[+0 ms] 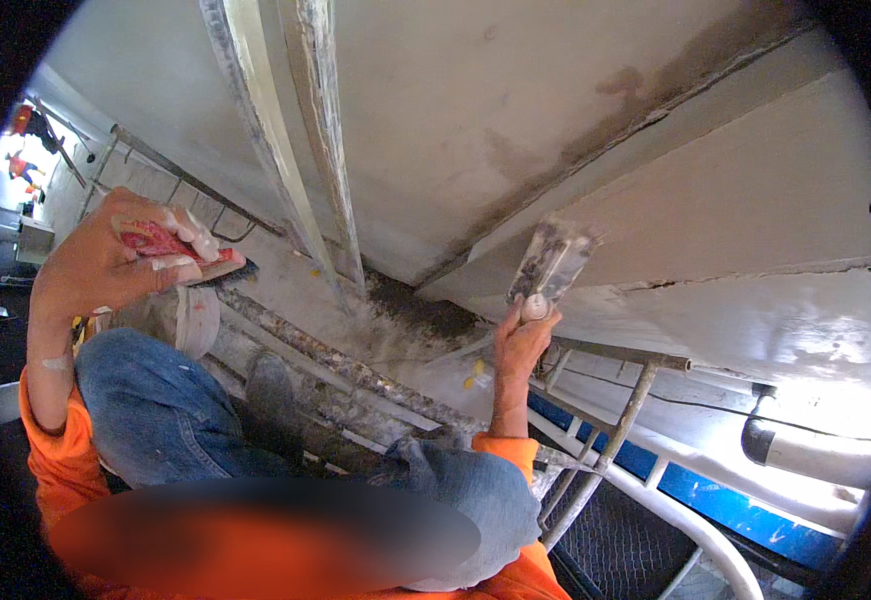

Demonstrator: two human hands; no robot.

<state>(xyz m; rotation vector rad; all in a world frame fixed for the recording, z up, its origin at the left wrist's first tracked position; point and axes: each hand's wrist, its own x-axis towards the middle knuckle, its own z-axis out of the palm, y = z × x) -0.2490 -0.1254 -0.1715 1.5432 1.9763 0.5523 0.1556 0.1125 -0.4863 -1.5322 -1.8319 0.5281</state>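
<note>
My right hand [521, 350] is closed round the handle of a plastering trowel [554, 258]. The trowel's rectangular blade is smeared with grey and white and is held up close to the plastered surface; I cannot tell whether it touches. On the left, my left hand [106, 255], spotted with white plaster, grips a red-handled tool [156, 240] with a dark edge beyond the fingers; its exact kind is partly hidden. Below that hand, beside my knee, stands a pale bucket [204, 320]. The large grey-white plastered surface [436, 130] spreads ahead, with darker damp-looking patches.
Two long plaster-smeared bars [326, 130] slant down from above. Metal scaffold rails [606, 430] stand right, another scaffold frame [196, 175] left. Dirty planks [326, 370] lie beneath my legs. A pipe with a dark elbow [759, 440] runs at the far right.
</note>
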